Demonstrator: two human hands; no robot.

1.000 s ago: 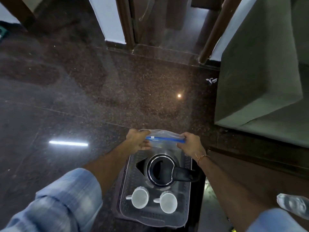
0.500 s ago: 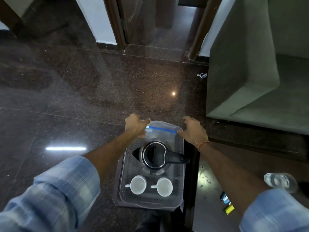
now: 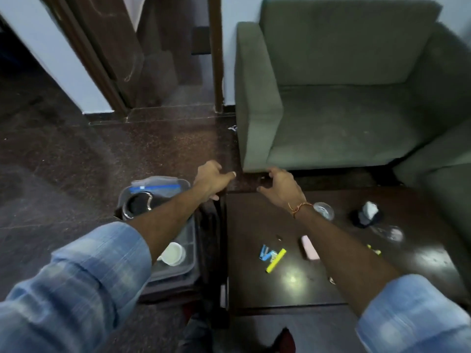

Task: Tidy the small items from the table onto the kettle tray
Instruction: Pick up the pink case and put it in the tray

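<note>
Both hands, left hand [image 3: 212,178] and right hand [image 3: 280,188], hover empty, fingers spread; no legible writing, seemingly.

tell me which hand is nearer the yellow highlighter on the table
Right. The right hand hovers above the table's far edge, beyond the yellow highlighter; the left hand is farther left, off the table.

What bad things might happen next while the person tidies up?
1. The glass stands right beside the right hand's wrist; a sweeping arm might knock it over.
2. The tray already holds a kettle and cup, so added items may crowd it.
3. The tiny yellow piece might get missed.
</note>
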